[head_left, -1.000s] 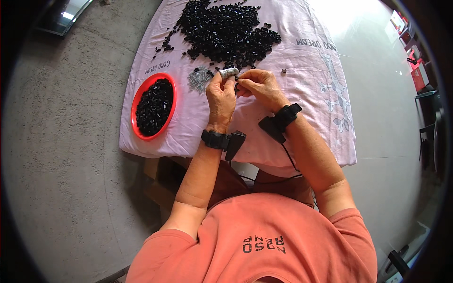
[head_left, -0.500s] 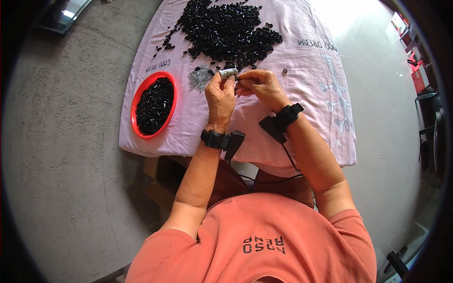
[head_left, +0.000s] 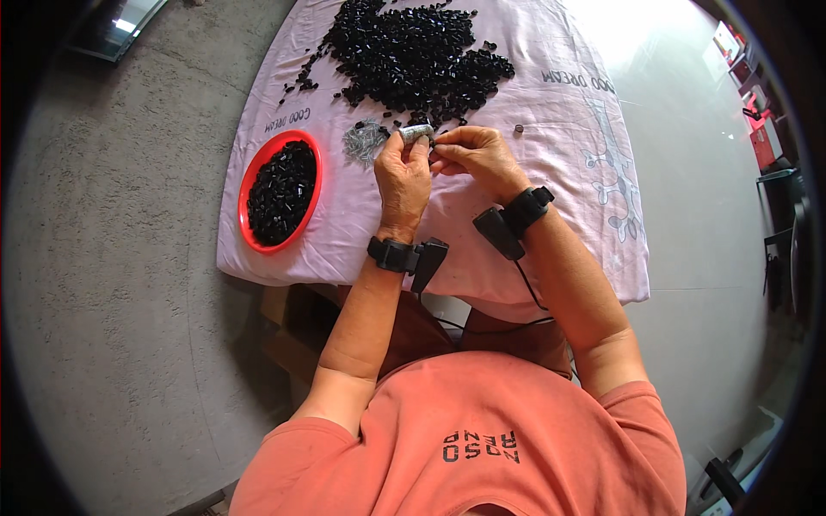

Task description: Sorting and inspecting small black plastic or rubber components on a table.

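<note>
Between the thumb and fingers of my left hand is a small silvery-grey cylinder, lying roughly crosswise. My right hand is pinched close beside the cylinder's right end, with a small black piece at its fingertips. Whether that piece touches the cylinder is too small to tell. Just left of my left hand lies a little heap of thin, clear or silvery pins. A large pile of small glossy black pieces spreads beyond both hands.
A red oval basin full of similar black pieces stands on the left of the pink cloth-covered table. One small dark ring lies right of my right hand. A black cable hangs from my right wrist strap.
Both hands stay nearly in place at the cylinder. My right fingertips have shifted very slightly.
</note>
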Available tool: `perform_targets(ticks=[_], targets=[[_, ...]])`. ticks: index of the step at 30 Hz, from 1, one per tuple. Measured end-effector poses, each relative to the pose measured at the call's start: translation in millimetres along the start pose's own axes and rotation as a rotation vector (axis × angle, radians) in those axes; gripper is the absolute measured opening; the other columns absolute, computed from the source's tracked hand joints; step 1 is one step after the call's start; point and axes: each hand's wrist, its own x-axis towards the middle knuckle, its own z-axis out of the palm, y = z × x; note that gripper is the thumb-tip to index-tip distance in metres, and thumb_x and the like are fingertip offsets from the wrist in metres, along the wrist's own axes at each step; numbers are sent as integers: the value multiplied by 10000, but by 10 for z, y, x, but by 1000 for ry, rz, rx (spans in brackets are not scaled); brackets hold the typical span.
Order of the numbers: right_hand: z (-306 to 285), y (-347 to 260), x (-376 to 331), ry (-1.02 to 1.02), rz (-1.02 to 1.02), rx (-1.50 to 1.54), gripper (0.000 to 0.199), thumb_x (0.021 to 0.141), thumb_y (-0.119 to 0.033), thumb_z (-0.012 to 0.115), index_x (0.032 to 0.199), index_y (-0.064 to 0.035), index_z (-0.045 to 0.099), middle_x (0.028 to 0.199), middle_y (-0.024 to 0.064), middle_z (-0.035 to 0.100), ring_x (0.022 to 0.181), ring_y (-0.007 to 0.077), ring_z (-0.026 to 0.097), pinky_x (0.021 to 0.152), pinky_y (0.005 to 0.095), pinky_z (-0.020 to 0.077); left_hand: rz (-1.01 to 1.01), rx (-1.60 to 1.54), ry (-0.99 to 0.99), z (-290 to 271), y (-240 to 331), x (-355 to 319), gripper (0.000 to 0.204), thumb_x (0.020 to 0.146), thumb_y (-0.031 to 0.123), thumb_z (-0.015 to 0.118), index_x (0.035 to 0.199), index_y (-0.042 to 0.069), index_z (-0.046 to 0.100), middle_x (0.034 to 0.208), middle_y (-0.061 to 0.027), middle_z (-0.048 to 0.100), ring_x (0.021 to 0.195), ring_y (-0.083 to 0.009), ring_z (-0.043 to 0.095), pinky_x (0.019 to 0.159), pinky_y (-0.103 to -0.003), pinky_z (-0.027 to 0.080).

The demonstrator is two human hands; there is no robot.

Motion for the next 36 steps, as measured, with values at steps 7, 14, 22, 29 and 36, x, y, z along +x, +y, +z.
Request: perform_targets(ticks=[7, 14, 22, 29, 36], targets=[[-10, 12, 7, 10, 6, 28, 178, 941, -75, 630, 1073, 42, 647, 939, 141, 713, 812, 182, 720, 736, 259, 596, 66, 7, 15, 2, -98, 29, 110, 934, 23, 588, 1002, -29, 657, 856, -59, 687, 713, -86, 634, 606, -228, 530], [-7, -5, -1, 26, 30, 34, 166, 939, -87, 634, 1052, 32, 659, 942, 139, 716, 819, 180, 721, 734, 260, 595, 45, -20, 24, 16, -70, 26, 100, 924, 19, 585, 983, -33, 646, 818, -64, 682, 683, -99, 649, 574, -240, 547], [-7, -13, -2, 3, 30, 47, 159, 939, -81, 629, 1044, 35, 660, 950, 138, 716, 834, 179, 718, 758, 260, 593, 11, -59, 31, -10, -188, 62, 104, 929, 24, 572, 981, -28, 646, 810, -51, 670, 659, -93, 618, 578, -242, 518], [-24, 17, 3, -8, 45, 57, 160, 938, -72, 627, 1044, 44, 653, 963, 143, 712, 833, 185, 718, 761, 263, 595, -156, -277, 26, -5, -154, 49, 109, 939, 34, 567, 974, -26, 651, 795, -28, 646, 656, -71, 582, 564, -224, 494], [-4, 0, -2, 8, 46, 50, 162, 937, -83, 633, 1041, 39, 653, 956, 140, 712, 825, 178, 717, 745, 257, 592, -113, -145, -6, -34, -153, 50, 109, 938, 33, 578, 1000, -13, 654, 858, -31, 656, 714, -77, 597, 644, -218, 496]])
